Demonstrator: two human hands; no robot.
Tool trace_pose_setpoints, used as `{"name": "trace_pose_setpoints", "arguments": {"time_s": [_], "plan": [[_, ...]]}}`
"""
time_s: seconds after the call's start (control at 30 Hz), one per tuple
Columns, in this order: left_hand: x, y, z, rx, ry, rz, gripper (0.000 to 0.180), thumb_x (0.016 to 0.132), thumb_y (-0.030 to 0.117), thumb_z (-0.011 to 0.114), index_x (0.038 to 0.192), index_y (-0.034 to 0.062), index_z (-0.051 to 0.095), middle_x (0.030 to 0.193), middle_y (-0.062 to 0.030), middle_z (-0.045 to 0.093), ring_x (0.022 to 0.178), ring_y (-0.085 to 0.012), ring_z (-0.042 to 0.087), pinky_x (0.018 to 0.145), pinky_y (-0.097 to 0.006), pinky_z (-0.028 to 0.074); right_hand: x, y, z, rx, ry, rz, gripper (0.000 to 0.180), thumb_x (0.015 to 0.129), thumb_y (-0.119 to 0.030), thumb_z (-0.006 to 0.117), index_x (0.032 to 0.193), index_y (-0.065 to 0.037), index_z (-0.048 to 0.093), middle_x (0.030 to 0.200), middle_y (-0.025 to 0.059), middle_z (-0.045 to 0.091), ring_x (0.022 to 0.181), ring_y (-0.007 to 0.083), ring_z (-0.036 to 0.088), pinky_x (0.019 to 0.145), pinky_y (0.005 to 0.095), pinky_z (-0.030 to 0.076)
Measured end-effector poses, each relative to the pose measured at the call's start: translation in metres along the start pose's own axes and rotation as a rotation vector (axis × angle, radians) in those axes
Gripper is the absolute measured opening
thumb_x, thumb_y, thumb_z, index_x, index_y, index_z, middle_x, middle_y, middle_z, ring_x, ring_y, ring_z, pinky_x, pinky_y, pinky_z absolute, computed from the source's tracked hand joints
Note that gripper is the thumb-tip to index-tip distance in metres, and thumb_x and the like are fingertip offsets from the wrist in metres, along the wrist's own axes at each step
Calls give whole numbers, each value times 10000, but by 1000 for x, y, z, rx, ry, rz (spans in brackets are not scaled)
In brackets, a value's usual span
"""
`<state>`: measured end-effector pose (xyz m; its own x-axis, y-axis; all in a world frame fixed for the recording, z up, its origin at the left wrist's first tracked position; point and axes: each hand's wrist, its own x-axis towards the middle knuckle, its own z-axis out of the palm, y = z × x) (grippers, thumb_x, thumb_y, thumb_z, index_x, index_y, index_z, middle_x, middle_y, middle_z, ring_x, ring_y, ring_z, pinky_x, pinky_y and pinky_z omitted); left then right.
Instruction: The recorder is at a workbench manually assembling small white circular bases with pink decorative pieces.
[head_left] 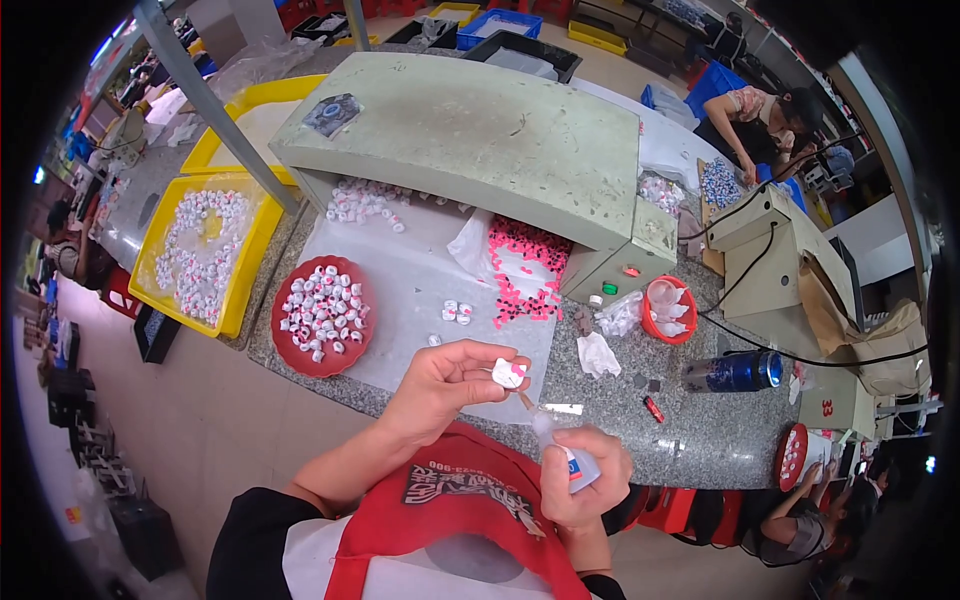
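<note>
My left hand point(440, 385) pinches a small white cat-head piece point(508, 373) with a pink bow, between thumb and fingertips. In my right hand point(592, 470) is a squeeze bottle point(546, 428), translucent with a narrow nozzle. The nozzle points up at the piece's lower edge; whether it touches cannot be made out. Just beyond my hands a few white pieces point(457, 312) lie grouped on a white sheet point(400, 300). Farther off, many pink-and-black bits point(530, 255) are spread at the opening of the grey metal housing point(480, 140).
A red plate point(368, 295) of white pieces stands left, and a yellow tray point(236, 310) with more lies beyond it. On the right are a red cup point(655, 325) with crumpled white material, a blue cylindrical container point(735, 371) and black cables. A co-worker point(760, 115) sits far right.
</note>
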<state>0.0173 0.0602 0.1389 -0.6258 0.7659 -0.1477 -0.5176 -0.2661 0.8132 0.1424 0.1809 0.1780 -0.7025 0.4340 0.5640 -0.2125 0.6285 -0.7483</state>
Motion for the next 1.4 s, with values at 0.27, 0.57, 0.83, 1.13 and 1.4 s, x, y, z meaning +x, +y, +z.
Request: {"name": "trace_pose_setpoints", "arguments": {"time_s": [0.27,0.57,0.83,1.13,1.4], "plan": [[0,1,-3,-55,-26,1,322,761,-50,562,1078,-12,519,1070,-185,558,957,-277,576,810,-326,484,-1,2,-2,-24,4,19,142,647,-7,615,779,1,561,656,90,609,539,214,598,523,282,484],[2,-1,-2,-36,-11,6,319,757,-65,552,1071,-14,526,1061,-178,566,955,-276,578,806,-329,483,1,0,-4,8,-37,80,127,664,-15,611,781,3,564,657,99,609,552,206,606,531,277,486],[3,-5,-27,132,228,130,333,745,-87,544,1072,-24,525,1043,-161,577,918,-231,590,833,-330,465,1,59,17,395,86,802,144,730,-15,542,864,39,536,670,84,582,563,163,587,502,267,488],[-21,-26,-35,77,305,-20,323,754,-58,570,1072,-31,523,1003,-136,589,911,-211,590,820,-301,467,-49,276,154,-269,-209,731,229,643,-92,654,824,13,561,756,147,605,708,258,618,591,343,493],[-21,-20,-51,-63,425,58,335,755,-53,567,1086,-27,517,1015,-136,584,901,-224,593,804,-295,468,-56,290,160,-576,-534,392,303,622,-207,679,863,-36,608,812,177,608,729,337,598,672,415,476]]}}
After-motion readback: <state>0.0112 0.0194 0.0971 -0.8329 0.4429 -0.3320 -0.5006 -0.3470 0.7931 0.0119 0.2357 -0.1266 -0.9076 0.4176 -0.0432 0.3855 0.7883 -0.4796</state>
